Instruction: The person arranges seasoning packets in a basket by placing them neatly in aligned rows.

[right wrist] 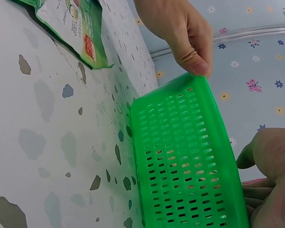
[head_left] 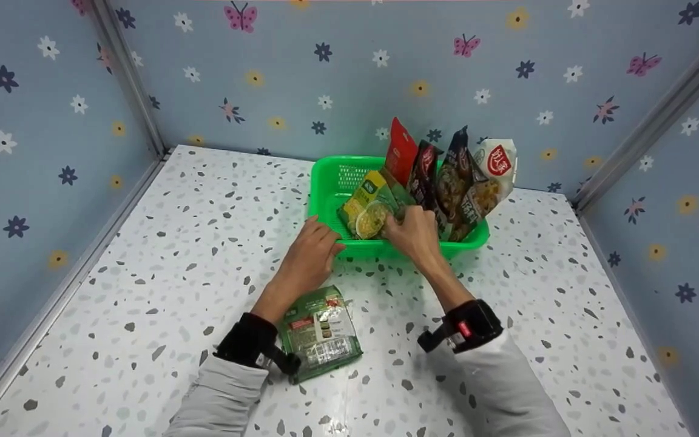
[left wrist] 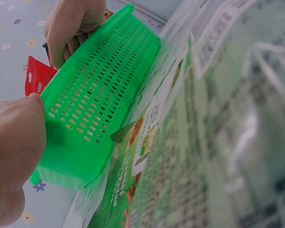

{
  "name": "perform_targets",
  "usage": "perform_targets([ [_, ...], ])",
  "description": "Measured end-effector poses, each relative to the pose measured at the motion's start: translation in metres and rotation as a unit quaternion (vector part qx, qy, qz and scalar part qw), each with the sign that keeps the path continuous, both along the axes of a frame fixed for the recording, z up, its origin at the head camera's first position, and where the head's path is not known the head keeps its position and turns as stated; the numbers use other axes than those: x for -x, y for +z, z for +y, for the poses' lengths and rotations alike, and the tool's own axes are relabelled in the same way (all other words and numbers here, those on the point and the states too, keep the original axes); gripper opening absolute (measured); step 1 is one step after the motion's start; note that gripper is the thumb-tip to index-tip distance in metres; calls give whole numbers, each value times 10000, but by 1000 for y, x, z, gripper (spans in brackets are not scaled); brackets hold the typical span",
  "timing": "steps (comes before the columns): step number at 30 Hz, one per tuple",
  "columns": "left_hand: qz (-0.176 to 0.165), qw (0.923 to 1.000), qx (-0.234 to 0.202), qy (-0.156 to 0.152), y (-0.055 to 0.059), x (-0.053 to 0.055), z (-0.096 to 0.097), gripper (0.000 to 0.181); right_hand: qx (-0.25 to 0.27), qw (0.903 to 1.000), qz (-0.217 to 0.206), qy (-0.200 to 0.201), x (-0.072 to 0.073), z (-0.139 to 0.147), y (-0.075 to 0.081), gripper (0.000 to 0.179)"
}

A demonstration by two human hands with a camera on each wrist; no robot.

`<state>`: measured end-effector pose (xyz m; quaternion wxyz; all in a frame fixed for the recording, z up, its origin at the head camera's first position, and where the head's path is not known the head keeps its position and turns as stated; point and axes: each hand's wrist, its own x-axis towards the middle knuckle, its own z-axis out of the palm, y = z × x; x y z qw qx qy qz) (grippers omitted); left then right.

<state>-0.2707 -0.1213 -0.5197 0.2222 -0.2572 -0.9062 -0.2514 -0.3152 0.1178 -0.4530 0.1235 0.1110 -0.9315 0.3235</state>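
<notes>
A green plastic basket (head_left: 325,182) stands at the back of the table. My left hand (head_left: 310,255) grips its front rim near the left corner, thumb on the outside as the right wrist view shows. Inside the basket leans a yellow and green food packet (head_left: 361,206) with a round picture. My right hand (head_left: 413,233) reaches over the front rim and holds this packet by its right edge; the fingertips are partly hidden. To the right stand a red packet (head_left: 400,152), dark packets (head_left: 454,176) and a white packet (head_left: 495,167) with a red label.
A green packet (head_left: 322,340) lies flat on the speckled white table (head_left: 161,291), below my left wrist and in front of the basket. Flower-patterned wall panels (head_left: 355,73) enclose the table at the back and both sides.
</notes>
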Motion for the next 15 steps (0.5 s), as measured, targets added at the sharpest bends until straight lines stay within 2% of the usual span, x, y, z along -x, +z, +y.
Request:
perform_targets([
  [2, 9, 10000, 8, -12, 0, 0, 0, 24, -7, 9999, 84, 70, -2, 2, 0, 52],
  [6, 72, 10000, -15, -59, 1, 0, 0, 23, 63, 9986, 464, 245, -7, 7, 1, 30],
  [8, 112, 9999, -26, -67, 1, 0, 0, 24, 149, 9964, 734, 407, -10, 11, 1, 28],
  [15, 59, 9999, -46, -91, -1, 1, -1, 25, 369, 9792, 1462, 1355, -20, 28, -4, 22],
])
